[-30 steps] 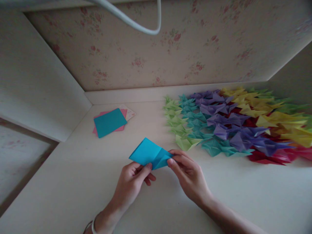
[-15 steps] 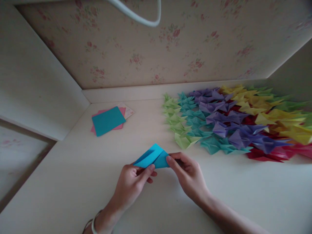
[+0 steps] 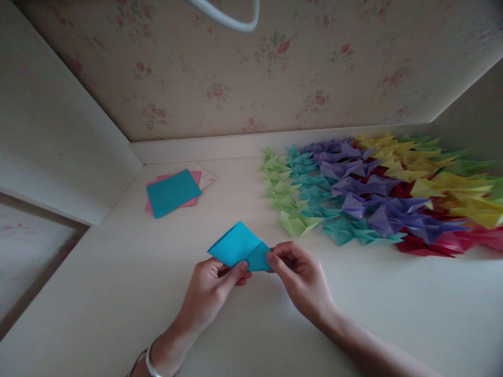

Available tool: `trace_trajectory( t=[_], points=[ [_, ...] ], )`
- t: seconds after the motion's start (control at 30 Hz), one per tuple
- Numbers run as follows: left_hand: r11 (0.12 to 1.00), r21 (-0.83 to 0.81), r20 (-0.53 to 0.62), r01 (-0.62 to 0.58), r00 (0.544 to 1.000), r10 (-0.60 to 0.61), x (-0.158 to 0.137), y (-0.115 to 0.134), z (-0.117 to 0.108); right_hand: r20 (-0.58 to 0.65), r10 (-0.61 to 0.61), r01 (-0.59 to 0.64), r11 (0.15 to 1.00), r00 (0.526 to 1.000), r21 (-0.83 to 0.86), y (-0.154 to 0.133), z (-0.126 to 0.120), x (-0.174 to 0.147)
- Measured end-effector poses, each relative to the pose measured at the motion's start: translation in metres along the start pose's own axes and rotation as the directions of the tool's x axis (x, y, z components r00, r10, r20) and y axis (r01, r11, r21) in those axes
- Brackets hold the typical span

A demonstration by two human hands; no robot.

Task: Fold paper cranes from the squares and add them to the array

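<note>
A folded sheet of bright blue origami paper [image 3: 238, 243] is held between my two hands, just above the white table. A diagonal crease or fold edge runs across its right part. My left hand [image 3: 214, 290] pinches its lower edge, thumb on top and fingers curled beneath. My right hand [image 3: 301, 277] grips the right corner between thumb and fingers. The fingertips under the paper are partly hidden.
Rows of folded paper cranes [image 3: 387, 193] in several colours cover the table's right back. At the left back lies a stack of teal and pink paper sheets [image 3: 173, 193]. A white cable [image 3: 231, 21] hangs before the floral wall.
The blue paper's left part has spread from a narrow folded flap into a broader, flatter face. Both hands keep their hold, almost in place. The view has shifted slightly.
</note>
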State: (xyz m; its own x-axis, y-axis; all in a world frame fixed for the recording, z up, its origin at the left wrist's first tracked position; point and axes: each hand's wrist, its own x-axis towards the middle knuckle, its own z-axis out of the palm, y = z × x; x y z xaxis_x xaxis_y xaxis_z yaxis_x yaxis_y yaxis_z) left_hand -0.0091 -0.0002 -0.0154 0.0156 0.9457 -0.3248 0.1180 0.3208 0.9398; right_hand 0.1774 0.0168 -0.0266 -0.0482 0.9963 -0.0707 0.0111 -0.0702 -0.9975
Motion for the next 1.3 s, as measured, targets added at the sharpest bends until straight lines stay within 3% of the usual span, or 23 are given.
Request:
trace_trajectory(
  t=[0.13,0.53,0.8,1.03,1.3],
  points=[
    [1.0,0.004,-0.008,-0.002,1.0,0.002,0.0003,0.0005,-0.0007,0.012,0.002,-0.003,0.996,1.0,0.091,0.0014,0.001,0.0017],
    [0.984,-0.119,0.083,0.133,0.989,-0.124,0.0017,0.0047,0.0048,0.017,0.032,-0.034,0.996,0.999,0.085,0.0011,-0.0002,0.0006],
    [0.997,-0.045,0.046,0.055,0.998,-0.053,-0.0015,0.0025,0.0039,0.044,0.053,-0.057,0.995,0.998,0.084,0.0023,0.0004,0.0008],
    [1.0,-0.017,0.059,0.012,0.998,-0.011,-0.0023,0.0007,0.0029,0.217,0.127,-0.137,0.99,0.968,0.031,-0.0018,0.001,0.0031],
    [0.999,0.027,0.115,-0.034,0.993,0.031,-0.0026,-0.0019,0.0022,0.216,0.102,-0.093,0.994,0.971,-0.054,0.0009,0.0023,0.0022]
  ],
)
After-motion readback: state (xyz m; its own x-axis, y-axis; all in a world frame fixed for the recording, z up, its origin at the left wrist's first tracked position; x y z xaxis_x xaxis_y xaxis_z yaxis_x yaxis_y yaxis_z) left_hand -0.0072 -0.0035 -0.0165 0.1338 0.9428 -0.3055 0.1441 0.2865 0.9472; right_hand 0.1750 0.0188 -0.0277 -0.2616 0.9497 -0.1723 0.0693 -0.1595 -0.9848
